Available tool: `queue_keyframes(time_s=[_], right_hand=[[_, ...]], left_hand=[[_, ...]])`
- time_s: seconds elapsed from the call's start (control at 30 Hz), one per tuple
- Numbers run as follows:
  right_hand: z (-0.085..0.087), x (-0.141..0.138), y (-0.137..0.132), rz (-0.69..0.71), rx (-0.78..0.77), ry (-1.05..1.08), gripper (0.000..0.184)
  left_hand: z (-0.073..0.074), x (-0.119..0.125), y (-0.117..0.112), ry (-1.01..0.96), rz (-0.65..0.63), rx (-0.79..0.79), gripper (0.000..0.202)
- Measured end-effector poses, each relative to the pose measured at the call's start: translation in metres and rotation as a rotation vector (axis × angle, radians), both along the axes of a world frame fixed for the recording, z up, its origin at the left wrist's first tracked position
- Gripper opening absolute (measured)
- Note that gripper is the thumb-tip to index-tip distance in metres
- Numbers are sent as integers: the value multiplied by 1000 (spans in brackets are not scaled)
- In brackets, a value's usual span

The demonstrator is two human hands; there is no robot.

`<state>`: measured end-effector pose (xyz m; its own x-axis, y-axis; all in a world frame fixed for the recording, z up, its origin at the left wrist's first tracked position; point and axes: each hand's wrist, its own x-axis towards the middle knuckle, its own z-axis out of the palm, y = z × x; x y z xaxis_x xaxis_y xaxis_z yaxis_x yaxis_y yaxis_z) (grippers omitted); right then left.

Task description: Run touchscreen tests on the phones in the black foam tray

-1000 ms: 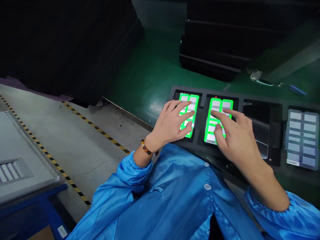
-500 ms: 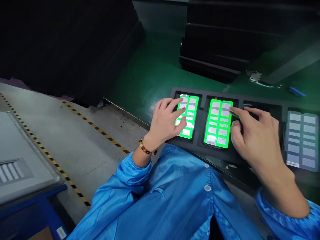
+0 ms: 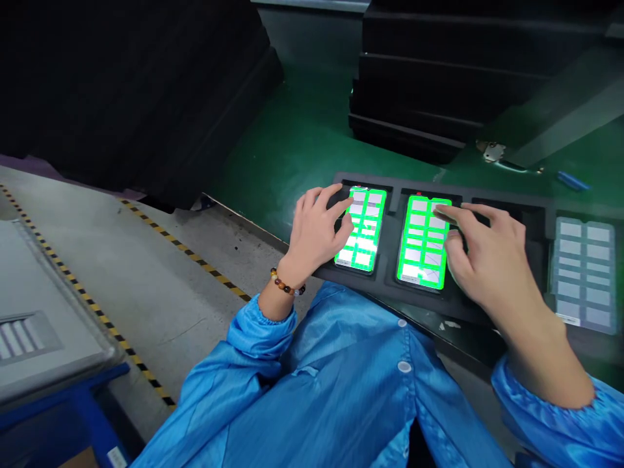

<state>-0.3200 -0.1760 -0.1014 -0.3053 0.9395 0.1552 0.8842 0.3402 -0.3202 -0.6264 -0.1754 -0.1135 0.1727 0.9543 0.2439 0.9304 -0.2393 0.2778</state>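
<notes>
Two lit phones with green-framed grids lie in a black foam tray on the green belt. My left hand rests at the left edge of the left phone, fingers apart, the index fingertip touching its upper left corner. My right hand reaches over the right edge of the second phone, fingers spread, with the index fingertip on the screen's upper right. Neither hand holds anything. A bead bracelet circles my left wrist.
A third phone with a pale grey grid lies at the tray's right end; the slot between is mostly hidden by my right hand. Stacked black trays stand behind on the green conveyor. Left: a floor with yellow-black tape and a grey box.
Both hands slid off the screens' middles toward the edges: the left hand moved left and up, the right hand moved right, then its index finger came back onto the upper right of the second phone.
</notes>
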Motion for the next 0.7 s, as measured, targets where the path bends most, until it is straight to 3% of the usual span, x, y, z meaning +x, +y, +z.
queue_keyframes(time_s=[0.27, 0.5, 0.7], right_hand=[[1, 13, -2, -57, -51, 13, 54], [-3, 14, -8, -55, -37, 30, 54], [-3, 7, -21, 46, -23, 25, 48]], left_hand=[[-2, 11, 10, -26, -164, -17, 38], [-7, 3, 5, -97, -60, 50, 35], [-1, 5, -6, -61, -305, 23, 33]])
